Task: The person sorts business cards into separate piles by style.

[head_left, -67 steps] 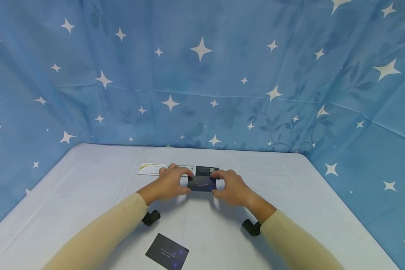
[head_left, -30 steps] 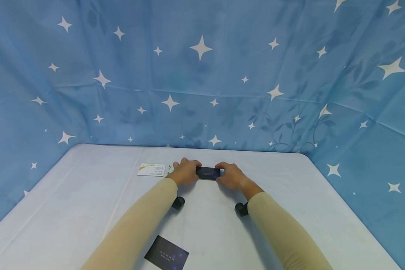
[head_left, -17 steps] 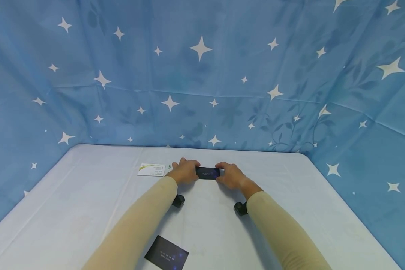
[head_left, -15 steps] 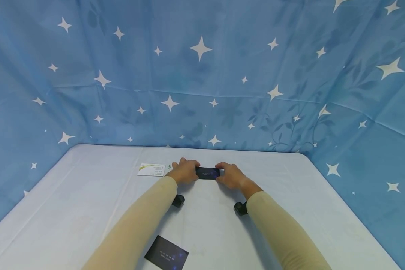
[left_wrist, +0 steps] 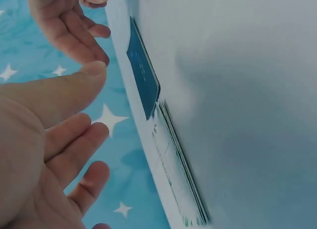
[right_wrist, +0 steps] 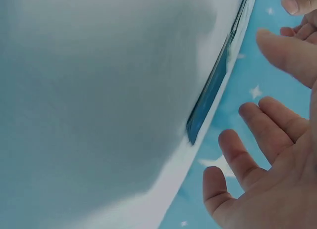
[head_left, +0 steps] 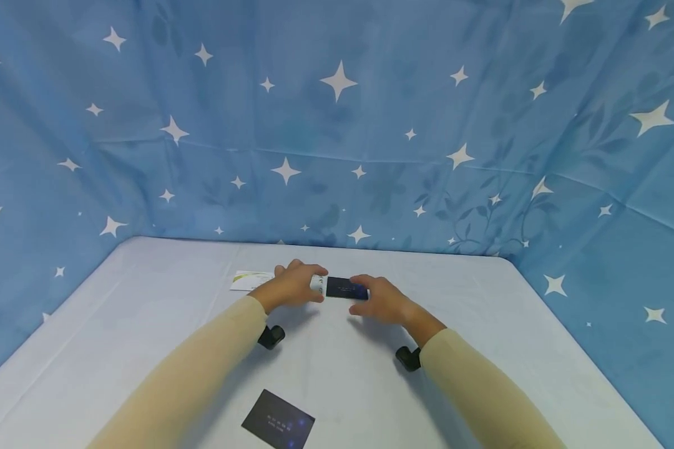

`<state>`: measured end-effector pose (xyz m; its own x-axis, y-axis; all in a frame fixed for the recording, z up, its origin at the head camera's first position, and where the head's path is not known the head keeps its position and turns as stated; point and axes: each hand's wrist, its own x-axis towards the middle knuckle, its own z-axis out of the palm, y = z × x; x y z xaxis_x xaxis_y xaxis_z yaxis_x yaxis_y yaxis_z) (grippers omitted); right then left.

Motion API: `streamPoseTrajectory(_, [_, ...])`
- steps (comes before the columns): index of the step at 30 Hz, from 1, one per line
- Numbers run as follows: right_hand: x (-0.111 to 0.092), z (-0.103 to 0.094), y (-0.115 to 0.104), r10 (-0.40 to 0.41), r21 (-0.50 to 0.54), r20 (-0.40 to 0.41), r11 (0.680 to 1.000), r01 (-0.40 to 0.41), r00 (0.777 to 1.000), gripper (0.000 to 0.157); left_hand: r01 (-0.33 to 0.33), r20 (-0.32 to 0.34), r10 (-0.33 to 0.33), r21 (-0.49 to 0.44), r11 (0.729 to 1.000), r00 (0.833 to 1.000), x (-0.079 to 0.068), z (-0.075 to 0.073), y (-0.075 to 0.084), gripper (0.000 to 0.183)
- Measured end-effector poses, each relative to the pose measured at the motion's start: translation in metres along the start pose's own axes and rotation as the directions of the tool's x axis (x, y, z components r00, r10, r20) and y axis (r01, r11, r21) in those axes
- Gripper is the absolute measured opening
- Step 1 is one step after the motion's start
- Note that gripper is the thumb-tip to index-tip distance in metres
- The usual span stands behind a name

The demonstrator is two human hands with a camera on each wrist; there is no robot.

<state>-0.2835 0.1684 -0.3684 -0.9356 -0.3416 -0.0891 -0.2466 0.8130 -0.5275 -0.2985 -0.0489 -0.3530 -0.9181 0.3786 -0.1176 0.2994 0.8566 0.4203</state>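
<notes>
A small stack of dark business cards (head_left: 344,287) lies flat near the table's far edge; in the left wrist view its top dark card (left_wrist: 144,75) sits slightly skewed. Just left of it is a stack of white and green business cards (head_left: 318,285), mostly behind the left hand. My left hand (head_left: 293,287) hovers over those white and green cards, thumb and fingers apart, holding nothing. Over the right end of the dark stack hangs my right hand (head_left: 386,300), its fingers spread and holding nothing. Both wrist views show a gap between the hands and the cards.
White business cards with a yellow stripe (head_left: 251,280) lie left of the other stacks, partly hidden by the left hand. One more dark card (head_left: 279,420) rests askew at the front of the white table (head_left: 163,312). A blue star-patterned curtain (head_left: 314,125) hangs behind.
Both hands carried a dark card back onto the far dark stack and held its ends there. Now they have let go and drawn apart, the left hand moving left.
</notes>
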Motion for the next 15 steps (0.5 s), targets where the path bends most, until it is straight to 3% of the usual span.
streamPoseTrajectory(7, [-0.035,0.008,-0.027,-0.177,0.024,0.108,0.984,0.175,0.978,0.066,-0.033,-0.004,0.033,0.007,0.999,0.999,-0.045,-0.005,-0.012,0.056])
streamPoseTrajectory(15, [-0.080,0.023,-0.056,-0.236,-0.025,0.267,0.968,0.252,0.934,0.067,-0.112,0.021,0.114,-0.072,0.991,0.993,-0.104,0.000,-0.030,0.053])
